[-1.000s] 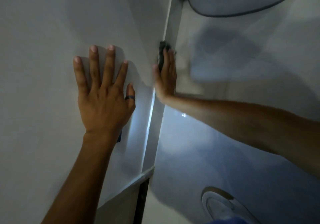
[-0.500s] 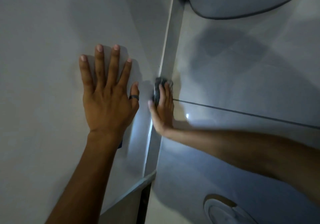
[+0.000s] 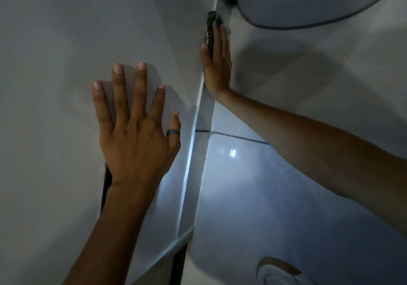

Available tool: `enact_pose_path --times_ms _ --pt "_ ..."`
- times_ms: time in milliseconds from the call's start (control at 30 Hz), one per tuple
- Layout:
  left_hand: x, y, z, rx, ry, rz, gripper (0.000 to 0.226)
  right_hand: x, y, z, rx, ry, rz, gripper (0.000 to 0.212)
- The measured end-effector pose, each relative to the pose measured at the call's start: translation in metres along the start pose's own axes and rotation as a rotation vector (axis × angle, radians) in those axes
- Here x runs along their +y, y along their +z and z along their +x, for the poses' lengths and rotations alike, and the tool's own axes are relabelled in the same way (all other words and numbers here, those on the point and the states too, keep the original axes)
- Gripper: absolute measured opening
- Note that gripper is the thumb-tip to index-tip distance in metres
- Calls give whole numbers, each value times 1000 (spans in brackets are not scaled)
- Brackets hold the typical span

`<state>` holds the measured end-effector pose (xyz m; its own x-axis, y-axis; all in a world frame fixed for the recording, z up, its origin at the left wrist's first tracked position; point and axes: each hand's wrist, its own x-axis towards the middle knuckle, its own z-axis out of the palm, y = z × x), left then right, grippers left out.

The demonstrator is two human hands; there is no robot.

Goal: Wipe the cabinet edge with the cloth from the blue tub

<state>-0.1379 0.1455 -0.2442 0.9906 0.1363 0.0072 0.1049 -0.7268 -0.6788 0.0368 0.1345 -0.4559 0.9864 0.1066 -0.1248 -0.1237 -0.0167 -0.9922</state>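
A left hand braces open-palmed on the cabinet door as, toward one o'clock, the right hand presses the dark cloth flat against the cabinet edge mid-wipe, the next stroke likely requiring steady pressure along it.

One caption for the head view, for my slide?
Right hand presses cloth on cabinet edge; left hand braces.

You see a plain pale grey cabinet panel, a dark grey crumpled cloth, a dark band ring, and glossy bluish-white wall tiles.
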Motion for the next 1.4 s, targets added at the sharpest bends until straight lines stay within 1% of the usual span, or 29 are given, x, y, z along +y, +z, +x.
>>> enact_pose_path --times_ms 100,267,333,433,467,500,567,600,667,700,733,767,800,833,867,900,967,1000,1033,1100,1133,1200,1233,1267,1300,1333,1400 --pt "10 6 -3 -23 -27 -23 72 10 7 -19 19 -11 9 60" --pt "26 17 -11 -54 -55 -50 75 28 14 -56 46 -92 3 61" --pt "30 22 -10 -56 -65 -79 75 37 19 -81 21 -97 2 60" --pt "36 26 -9 -44 -88 -107 75 52 20 -130 12 -194 -41 61" --pt "38 25 -9 -51 -90 -125 74 54 18 -146 -15 -202 -38 63" --pt "39 24 -10 -68 -91 -149 73 54 11 -162 -71 -181 -26 68" --pt "40 17 -11 -95 -108 -219 71 47 -13 -187 -258 -191 -64 83" --pt "39 13 -11 -88 -124 -258 71 40 -31 -193 -380 -237 -130 88" --pt "42 3 -11 -87 -165 -338 70 19 -73 -182 -657 -307 -298 87" --pt "46 -4 -10 -129 -195 -390 72 3 -97 -167 -807 -273 -397 83" --pt "52 -14 -6 -205 -229 -461 76 -18 -121 -149 -962 -179 -509 74" --pt "58 -29 -3 -302 -279 -558 81 -41 -142 -131 -1120 -85 -644 58" --pt "65 -48 -1 -392 -349 -679 83 -70 -161 -115 -1246 -34 -777 40" --pt "70 -69 3 -456 -435 -808 84 -101 -175 -101 -1323 -18 -868 28" --pt "72 -92 5 -492 -517 -923 83 -135 -187 -88 -1372 -29 -924 22" --pt "74 -114 4 -509 -568 -1018 81 -163 -197 -77 -1400 -33 -955 19" --pt "75 -154 1 -487 -611 -1133 77 -221 -221 -54 -1409 -82 -1006 25" --pt "74 -174 0 -467 -646 -1166 75 -247 -234 -43 -1376 -101 -1025 28" --pt "72 -192 0 -460 -691 -1198 74 -271 -249 -31 -1303 -111 -983 32" --pt "65 -222 3 -445 -748 -1237 71 -314 -275 -5 -1060 -151 -800 41" --pt "61 -233 6 -427 -753 -1248 71 -333 -284 8 -917 -153 -701 41" --pt "58 -249 18 -381 -740 -1260 72 -358 -295 47 -646 -112 -528 29" --pt "57 -255 26 -359 -736 -1259 72 -365 -297 73 -554 -71 -450 22" --pt "57 -258 35 -340 -735 -1246 73 -368 -296 101 -505 -48 -408 18" --pt "58 -261 42 -327 -732 -1237 74 -368 -294 130 -511 -11 -385 16" --pt "59 -264 51 -309 -726 -1238 73 -368 -291 154 -561 42 -427 17" --pt "63 -272 69 -294 -716 -1235 72 -363 -281 192 -713 291 -509 21"
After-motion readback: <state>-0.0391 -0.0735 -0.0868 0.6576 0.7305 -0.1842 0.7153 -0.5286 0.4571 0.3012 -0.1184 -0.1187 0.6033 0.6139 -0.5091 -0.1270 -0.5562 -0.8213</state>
